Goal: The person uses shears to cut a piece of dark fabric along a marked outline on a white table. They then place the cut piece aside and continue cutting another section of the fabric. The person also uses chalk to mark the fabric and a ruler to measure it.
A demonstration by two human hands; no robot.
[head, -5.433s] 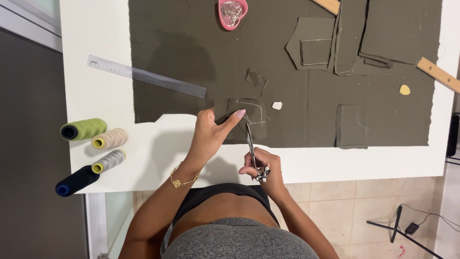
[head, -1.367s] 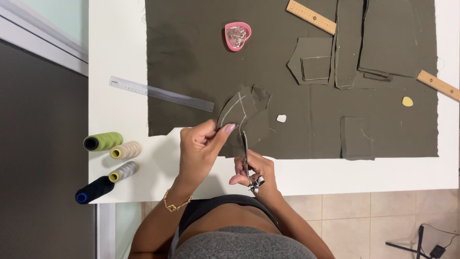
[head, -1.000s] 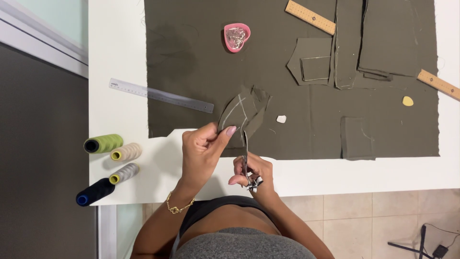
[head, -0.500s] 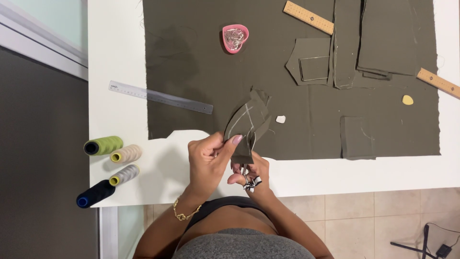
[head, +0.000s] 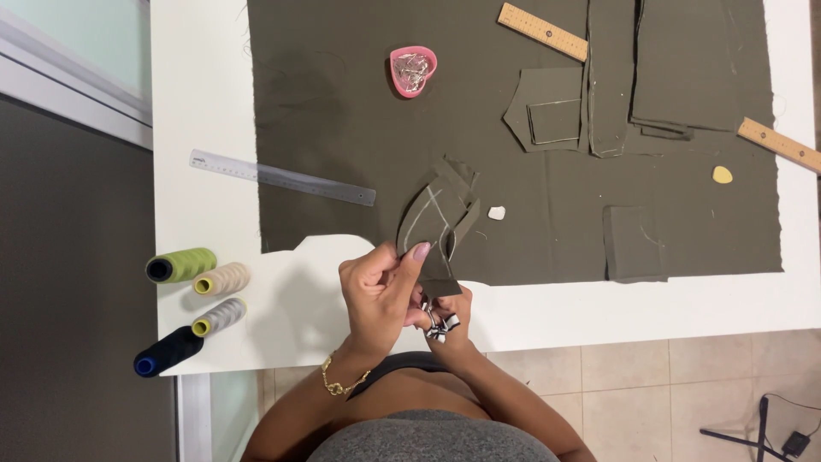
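Observation:
My left hand point(head: 380, 287) pinches a cut piece of dark olive fabric point(head: 436, 218) marked with chalk lines and lifts it off the table. My right hand point(head: 446, 318), mostly hidden behind the left hand and the piece, grips scissors point(head: 438, 323) by their striped handles. The blades run up under the lifted piece. The large olive cloth point(head: 359, 120) covers most of the white table point(head: 205, 103), with a curved cut along its near edge.
A metal ruler point(head: 282, 177) lies at the cloth's left edge. A pink heart-shaped pin dish point(head: 413, 70), several cut fabric pieces point(head: 590, 103), two wooden rulers point(head: 543, 31) and chalk bits point(head: 496, 212) rest on the cloth. Several thread spools point(head: 197, 295) lie at the table's left corner.
The fabric piece went from lying flat to being lifted and folded up in my left hand. Both hands drew closer to my body, and the scissors moved in under the piece.

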